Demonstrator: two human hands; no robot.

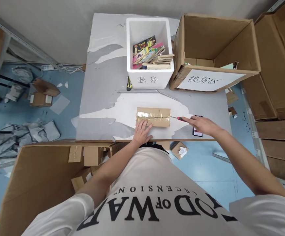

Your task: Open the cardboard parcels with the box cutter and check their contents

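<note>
Grey tabletop (100, 78), mid-frame: splayed left hand (142, 132) is steadying brown cardboard box (158, 122), best off its seam; right hand (202, 125) is gripping slim red-handled cutter (179, 118).

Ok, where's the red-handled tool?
The red-handled tool is in the right hand, right of centre in the head view, tip near the right end of the taped box.

On or over the tabletop (99, 78) are two tools (179, 118) (129, 84), one taped box (157, 122), one phone (197, 133), one bin (148, 83), one carton (178, 62).

A white box (150, 73) of books (148, 55) stands beside a large carton (213, 39) (handwriting (203, 79) on both), grey parcels (36, 134) heaped far left.
</note>
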